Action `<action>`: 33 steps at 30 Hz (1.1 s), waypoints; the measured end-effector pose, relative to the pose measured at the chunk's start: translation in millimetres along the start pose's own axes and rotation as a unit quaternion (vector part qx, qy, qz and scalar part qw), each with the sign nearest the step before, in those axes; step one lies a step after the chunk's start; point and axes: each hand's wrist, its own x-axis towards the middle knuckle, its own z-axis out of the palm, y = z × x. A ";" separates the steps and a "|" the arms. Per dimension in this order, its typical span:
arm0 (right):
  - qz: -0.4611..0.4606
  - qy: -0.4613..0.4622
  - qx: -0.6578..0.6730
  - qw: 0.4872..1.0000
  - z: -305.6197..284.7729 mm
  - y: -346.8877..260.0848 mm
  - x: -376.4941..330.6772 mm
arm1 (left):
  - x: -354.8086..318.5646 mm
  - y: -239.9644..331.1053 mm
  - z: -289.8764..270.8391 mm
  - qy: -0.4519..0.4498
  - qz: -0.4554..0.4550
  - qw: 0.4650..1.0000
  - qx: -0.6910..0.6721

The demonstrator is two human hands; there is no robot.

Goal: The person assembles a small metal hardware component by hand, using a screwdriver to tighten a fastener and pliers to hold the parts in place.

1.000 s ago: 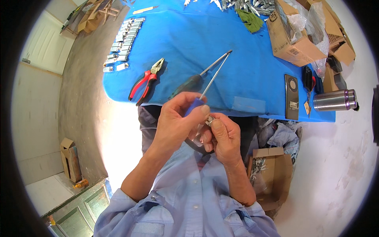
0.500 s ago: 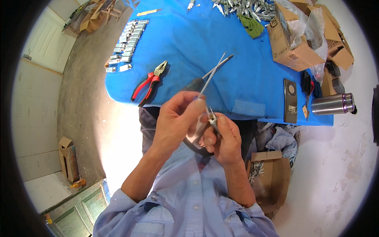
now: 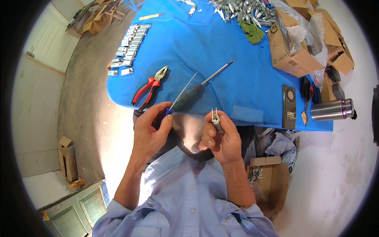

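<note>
My left hand (image 3: 149, 132) is closed around the blue handle of a slim screwdriver (image 3: 183, 91), whose thin shaft points up and to the right. To its right, my right hand (image 3: 224, 140) grips a small grey metal part with two thin prongs (image 3: 216, 120), prongs upward, between thumb and fingers. The two hands are apart, just in front of the table's near edge. Beyond the left hand, a larger screwdriver with a dark green handle (image 3: 190, 97) lies on the blue-covered table (image 3: 189, 43). Pliers with red and black handles (image 3: 151, 87) lie to its left.
Rows of small metal parts (image 3: 132, 45) line the table's left side. A pile of similar parts (image 3: 244, 12) lies at the far right, beside a green cloth (image 3: 251, 31) and a cardboard box (image 3: 294, 51). A steel flask (image 3: 332, 109) lies at the right edge; an open carton (image 3: 270, 177) stands below.
My left hand has moved left and down with the slim screwdriver, away from the metal part. My right hand has stayed nearly in place, the pronged end now showing more plainly.
</note>
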 end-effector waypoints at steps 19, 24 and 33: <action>-0.226 0.144 -0.507 0.819 -15.4 -38.4 36.5 | 124.5 -37.0 -65.2 0.049 0.144 0.951 0.268; -0.323 0.169 -0.644 0.672 -52.1 -42.5 50.8 | 144.5 -42.8 -51.9 0.014 0.118 0.941 0.318; -0.358 0.250 -0.685 0.584 -99.4 -41.8 78.1 | 70.0 -41.2 -63.1 0.179 0.259 0.927 0.205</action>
